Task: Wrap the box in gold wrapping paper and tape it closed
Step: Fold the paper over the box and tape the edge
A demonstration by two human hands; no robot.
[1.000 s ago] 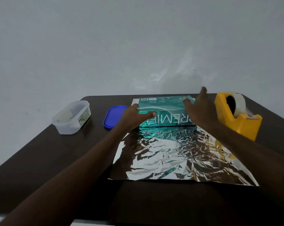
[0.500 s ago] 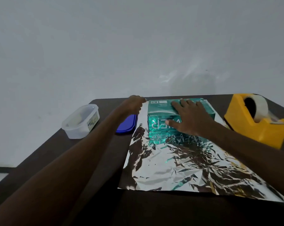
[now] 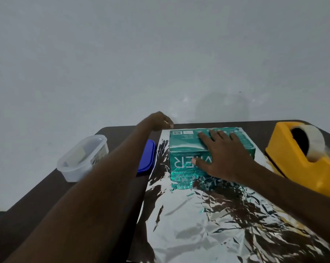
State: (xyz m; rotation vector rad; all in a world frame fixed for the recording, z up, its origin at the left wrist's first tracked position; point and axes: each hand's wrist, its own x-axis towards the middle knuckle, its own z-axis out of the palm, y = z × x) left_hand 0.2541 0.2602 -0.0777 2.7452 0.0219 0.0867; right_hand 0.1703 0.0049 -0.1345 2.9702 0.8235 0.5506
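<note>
Box placed, wrapping not yet begun

The teal box [image 3: 207, 149] sits at the far end of the crinkled foil paper [image 3: 217, 221], uncovered, no tape on. The right hand [image 3: 222, 158] presses it, fingers spread flat; the left hand [image 3: 160, 121], curled, reaches the paper's far corner left of the box. The yellow tape dispenser [image 3: 302, 158] waits right of the box; a blue lid [image 3: 146, 158] and plastic tub [image 3: 82, 158] lie left.

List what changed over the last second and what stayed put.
The left hand let go of the box and reached to the far left corner of the wrapping paper. The right hand came down flat on the box. Tape dispenser, tub, and blue lid stayed put.
</note>
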